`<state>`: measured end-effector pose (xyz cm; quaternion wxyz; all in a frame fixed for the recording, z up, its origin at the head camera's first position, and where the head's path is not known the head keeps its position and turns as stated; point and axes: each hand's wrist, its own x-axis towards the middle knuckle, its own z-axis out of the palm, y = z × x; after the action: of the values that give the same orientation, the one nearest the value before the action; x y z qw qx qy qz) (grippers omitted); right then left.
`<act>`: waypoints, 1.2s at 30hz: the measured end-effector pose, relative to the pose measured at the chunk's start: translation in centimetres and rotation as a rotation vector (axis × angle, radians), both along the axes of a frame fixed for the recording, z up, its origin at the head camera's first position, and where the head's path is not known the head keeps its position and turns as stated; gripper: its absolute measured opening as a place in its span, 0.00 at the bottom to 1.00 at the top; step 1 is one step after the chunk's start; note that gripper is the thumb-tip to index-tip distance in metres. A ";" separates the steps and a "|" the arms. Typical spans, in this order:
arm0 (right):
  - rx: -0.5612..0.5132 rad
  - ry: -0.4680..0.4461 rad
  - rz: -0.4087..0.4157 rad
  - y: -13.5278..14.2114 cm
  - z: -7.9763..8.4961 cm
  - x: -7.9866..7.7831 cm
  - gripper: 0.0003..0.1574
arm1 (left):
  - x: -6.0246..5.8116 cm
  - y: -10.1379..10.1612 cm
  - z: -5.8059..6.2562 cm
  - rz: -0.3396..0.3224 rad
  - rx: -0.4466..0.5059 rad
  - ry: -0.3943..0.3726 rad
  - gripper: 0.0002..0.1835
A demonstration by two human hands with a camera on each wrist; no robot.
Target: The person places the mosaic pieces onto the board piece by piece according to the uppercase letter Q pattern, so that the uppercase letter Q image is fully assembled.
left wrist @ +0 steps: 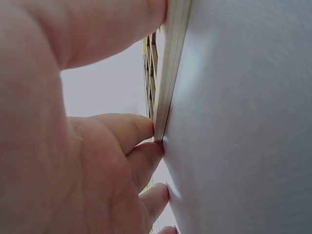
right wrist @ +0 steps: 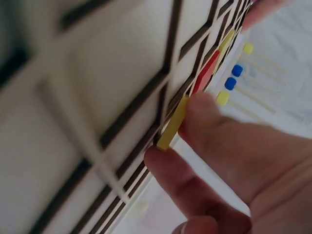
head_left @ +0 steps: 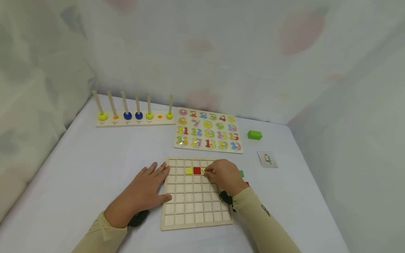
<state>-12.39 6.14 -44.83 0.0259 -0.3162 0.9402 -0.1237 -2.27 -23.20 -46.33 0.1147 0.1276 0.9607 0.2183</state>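
A wooden grid board [head_left: 180, 227] with square cells lies flat on the white table. My left hand [head_left: 142, 189] rests spread at its left edge, thumb and fingertips touching the frame; the left wrist view has the fingertips against the board's side [left wrist: 173, 73]. Between thumb and forefinger, my right hand [head_left: 226, 175] pinches a yellow tile [right wrist: 173, 124] at a cell in the second row from the top. Left of that tile, a red square tile [head_left: 197, 170] and a yellow tile with one rounded corner [head_left: 188, 170] sit in neighbouring cells.
Beyond the board lies a number puzzle [head_left: 209, 149], with a peg stand [head_left: 136, 121] holding coloured beads to its left. A green block [head_left: 254, 135] and a small printed card [head_left: 267, 159] are at the right. Green [head_left: 241, 173] and red [head_left: 247, 183] pieces show partly behind my right hand.
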 end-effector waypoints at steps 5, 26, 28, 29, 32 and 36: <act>0.001 0.009 0.051 -0.5 0.0 -0.2 0.06 | 0.0 0.2 0.3 -0.003 -0.011 -0.003 0.54; -0.139 -0.083 -0.305 8.1 1.1 2.0 0.20 | -0.3 0.1 0.2 -0.017 -0.011 0.021 0.54; -0.112 -0.099 -0.345 9.4 0.7 1.8 0.22 | -0.3 0.1 0.3 -0.018 -0.009 0.024 0.54; -0.098 -0.109 -0.350 9.9 0.4 1.8 0.22 | -0.2 0.2 0.4 -0.018 -0.003 0.019 0.53; -0.051 -0.124 -0.291 10.8 -0.2 1.9 0.23 | -0.2 0.3 0.5 -0.016 -0.003 0.011 0.53; -0.004 -0.117 -0.158 10.3 -0.5 2.0 0.25 | -0.1 0.4 0.5 -0.014 -0.004 0.012 0.53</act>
<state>-10.43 16.40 -45.30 0.0704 -0.2333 0.9589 -0.1453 -2.35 -22.78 -45.84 0.1109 0.1351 0.9609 0.2148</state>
